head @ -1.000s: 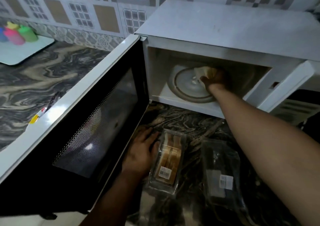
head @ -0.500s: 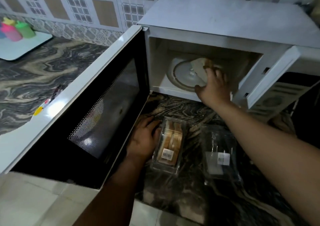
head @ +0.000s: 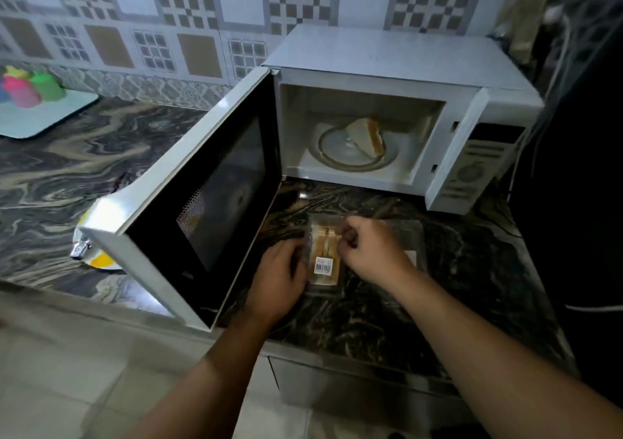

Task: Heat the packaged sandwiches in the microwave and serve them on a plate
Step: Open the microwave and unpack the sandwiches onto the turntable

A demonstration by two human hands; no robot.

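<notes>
No brand readable anywhere tbh. Only writing-ish thing is a white barcode sticker (head: 323, 265) on the sandwich pack (head: 324, 253), too small to read.

Counts: 1 microwave (head: 397, 68), door (head: 188, 209) swung wide open to the left. 1 unwrapped sandwich (head: 365, 135), triangle cut, sitting inside on the glass turntable (head: 333, 155), toward the back-right of it. 1 clear plastic pack w/ a sandwich in it, lying on the dark marbled counter (head: 387, 307) right in front of the microwave. A 2nd clear pack (head: 413, 236) lies just to the right, mostly hidden behind the hand, looks empty but can't say for sure.

Hands: left hand (head: 278, 280) is against the left edge of the pack, fingers loosely curved along its side, touching it; can't tell if it's really gripping. Right hand (head: 371, 253) is over the top right part of the pack w/ fingers curled in, thumb + fingertips look like they're pinching the plastic at the top edge, though it's a bit blurry.

Far left on the counter: a pale tray (head: 43, 118) w/ 3 colored bottles (head: 30, 88) (pink, green, yellow-ish), blurry. Something yellow/white (head: 97, 260) pokes out from under the door's corner, can't tell what.
</notes>
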